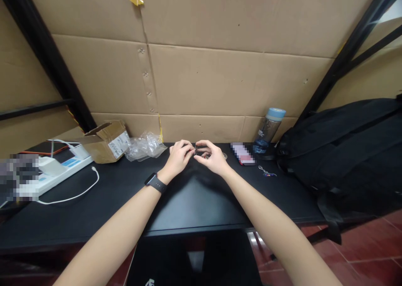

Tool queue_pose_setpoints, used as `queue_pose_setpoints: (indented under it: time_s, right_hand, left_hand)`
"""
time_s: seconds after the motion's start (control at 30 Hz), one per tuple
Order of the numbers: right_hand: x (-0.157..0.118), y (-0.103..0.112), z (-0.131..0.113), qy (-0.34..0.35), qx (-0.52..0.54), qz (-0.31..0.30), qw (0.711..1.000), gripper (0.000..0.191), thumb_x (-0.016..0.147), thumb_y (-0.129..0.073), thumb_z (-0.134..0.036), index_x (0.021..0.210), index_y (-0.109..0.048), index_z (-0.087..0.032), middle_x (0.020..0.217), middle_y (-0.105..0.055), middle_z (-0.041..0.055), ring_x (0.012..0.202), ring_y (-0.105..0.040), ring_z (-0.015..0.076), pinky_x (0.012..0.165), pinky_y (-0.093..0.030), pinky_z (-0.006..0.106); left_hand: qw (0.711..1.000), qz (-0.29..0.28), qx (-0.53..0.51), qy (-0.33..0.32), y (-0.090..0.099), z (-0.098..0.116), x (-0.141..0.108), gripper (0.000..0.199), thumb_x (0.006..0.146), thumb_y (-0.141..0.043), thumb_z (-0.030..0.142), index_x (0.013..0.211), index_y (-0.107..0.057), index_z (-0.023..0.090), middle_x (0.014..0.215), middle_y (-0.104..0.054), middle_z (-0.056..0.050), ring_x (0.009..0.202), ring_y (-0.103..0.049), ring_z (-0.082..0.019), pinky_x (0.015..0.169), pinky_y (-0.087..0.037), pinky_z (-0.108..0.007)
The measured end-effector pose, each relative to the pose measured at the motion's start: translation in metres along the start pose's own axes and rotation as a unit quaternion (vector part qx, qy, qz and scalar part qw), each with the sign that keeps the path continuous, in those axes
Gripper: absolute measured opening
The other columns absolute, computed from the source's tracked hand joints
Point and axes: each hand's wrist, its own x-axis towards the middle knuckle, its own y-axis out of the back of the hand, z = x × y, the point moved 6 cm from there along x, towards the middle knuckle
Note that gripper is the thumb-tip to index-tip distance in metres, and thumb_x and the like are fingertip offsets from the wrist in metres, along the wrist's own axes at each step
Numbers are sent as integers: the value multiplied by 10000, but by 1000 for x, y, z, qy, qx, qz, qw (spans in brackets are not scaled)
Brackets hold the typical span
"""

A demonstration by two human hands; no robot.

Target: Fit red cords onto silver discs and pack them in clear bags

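Observation:
My left hand (179,157) and my right hand (215,157) meet over the middle of the black table (194,202). Between their fingertips is a small dark, thin object (196,150), too small for me to name. My right thumb and fingers are closed on its two ends, and the left fingers pinch at its left side. Part of a pale, rounded thing (225,155) shows behind my right hand; the hand hides the rest. On my left wrist is a dark smartwatch (156,183).
At left are a power strip (70,165), a white cable (94,183), an opened carton (105,145) and clear plastic wrapping (146,145). To the right lie a phone (243,154), a keychain (267,173), a water bottle (268,131) and a black backpack (348,148). Cardboard (204,85) walls the back.

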Motion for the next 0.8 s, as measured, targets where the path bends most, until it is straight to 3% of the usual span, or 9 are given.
queue_pose_setpoints:
  time_s: [0.8]
  right_hand:
    - [-1, -2, 2, -21, 12, 0, 1000, 381, 822, -742, -349, 1152, -606, -215, 1221, -679, 103, 1008, -748, 222, 676, -574, 243]
  left_hand:
    - [999, 10, 31, 6, 6, 5, 1, 126, 966, -602, 294, 944, -719, 249, 1236, -666, -67, 1218, -522, -272, 977, -386, -433]
